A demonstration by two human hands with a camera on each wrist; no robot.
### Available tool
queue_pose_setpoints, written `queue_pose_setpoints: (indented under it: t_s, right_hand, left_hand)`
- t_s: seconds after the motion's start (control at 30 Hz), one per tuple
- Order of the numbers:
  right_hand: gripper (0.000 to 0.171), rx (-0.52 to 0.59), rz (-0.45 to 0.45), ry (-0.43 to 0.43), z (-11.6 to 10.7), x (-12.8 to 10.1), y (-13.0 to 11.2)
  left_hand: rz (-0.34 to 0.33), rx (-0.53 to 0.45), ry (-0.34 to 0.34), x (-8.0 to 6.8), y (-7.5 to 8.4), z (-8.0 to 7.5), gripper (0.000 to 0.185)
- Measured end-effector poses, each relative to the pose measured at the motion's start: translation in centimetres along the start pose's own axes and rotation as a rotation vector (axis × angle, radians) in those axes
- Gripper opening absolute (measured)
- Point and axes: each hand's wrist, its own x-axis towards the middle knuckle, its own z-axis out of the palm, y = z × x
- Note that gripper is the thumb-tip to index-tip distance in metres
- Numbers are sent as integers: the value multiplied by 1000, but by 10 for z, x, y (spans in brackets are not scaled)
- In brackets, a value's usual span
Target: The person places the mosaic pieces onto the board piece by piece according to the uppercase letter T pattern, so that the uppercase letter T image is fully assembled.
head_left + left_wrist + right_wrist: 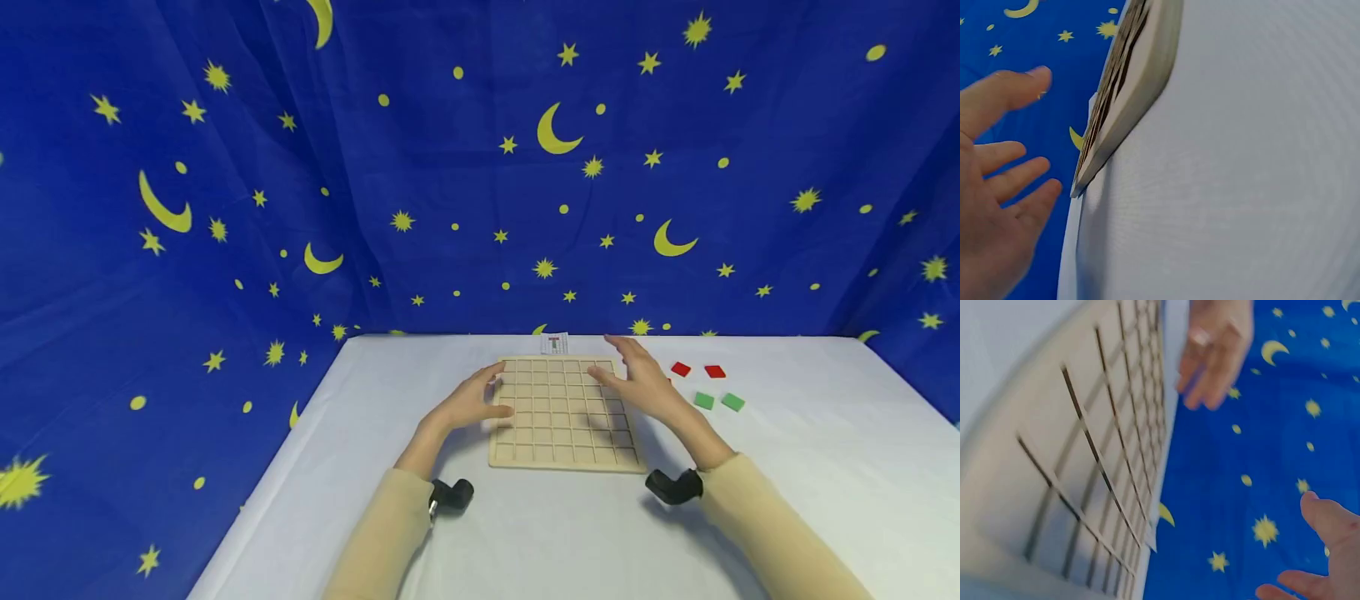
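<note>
A pale wooden grid board (562, 417) lies flat in the middle of the white table (525, 533). My left hand (480, 402) is at the board's left edge with its fingers spread and holds nothing. In the left wrist view those fingers (1016, 178) stand apart from the board's edge (1135, 87). My right hand (636, 382) hovers over the board's right side, fingers straight and empty. The right wrist view shows the grid (1085, 456) up close, the left hand (1216, 350) beyond it and my right fingertips (1325, 540) at the lower right.
Two red tiles (697, 370) and two green tiles (717, 402) lie on the table to the right of the board. A small printed card (554, 342) sits at the table's far edge. A blue star-and-moon cloth (480, 167) hangs behind and at both sides.
</note>
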Motion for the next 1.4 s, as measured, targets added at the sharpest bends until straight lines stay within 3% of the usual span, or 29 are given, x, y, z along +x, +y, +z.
queue_pose_setpoints:
  t_s: [0.23, 0.43, 0.53, 0.67, 0.77, 0.83, 1.07, 1.17, 1.27, 1.4]
  right_hand:
    - [70, 133, -3, 146, -30, -1, 16]
    - [73, 142, 71, 190, -47, -9, 43]
    - [78, 141, 159, 233, -48, -7, 88]
    - [82, 140, 289, 288, -51, -4, 169]
    - [84, 137, 373, 307, -56, -7, 203]
    - [87, 102, 428, 330, -58, -11, 207]
    - [75, 109, 534, 324, -72, -30, 161]
    - [75, 61, 611, 296, -71, -36, 158]
    - [74, -26, 603, 272, -66, -41, 164]
    - [68, -147, 468, 280, -54, -41, 170]
  left_hand:
    - [15, -74, 17, 0, -23, 9, 83]
    - [24, -81, 24, -3, -27, 15, 80]
    - [14, -59, 21, -4, -26, 16, 80]
    - [14, -36, 8, -4, -27, 17, 79]
    - [21, -41, 10, -5, -28, 16, 78]
    - [27, -50, 10, -5, -29, 15, 77]
    - [39, -68, 13, -3, -28, 13, 78]
    - [35, -65, 15, -1, -28, 14, 78]
    - [28, -51, 12, -1, -29, 15, 78]
    - [21, -33, 21, -3, -32, 13, 78]
